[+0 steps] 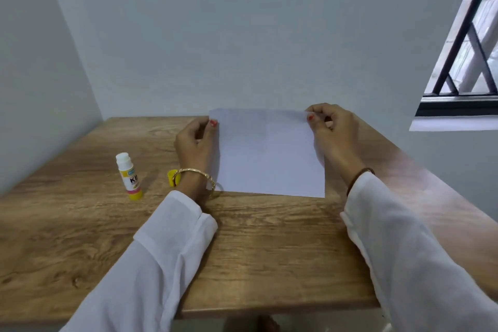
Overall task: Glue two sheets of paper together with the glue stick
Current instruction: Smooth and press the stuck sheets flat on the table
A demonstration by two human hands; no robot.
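A white sheet of paper is held over the wooden table, its near edge on the tabletop and its far edge raised. My left hand pinches the far left corner; my right hand pinches the far right corner. Whether a second sheet lies under it is hidden. The glue stick stands upright and uncapped at the left, white tip up. Its yellow cap lies just behind my left wrist, partly hidden.
The table stands in a corner, with grey walls close behind and to the left. A barred window is at the upper right. The table's front edge is near me.
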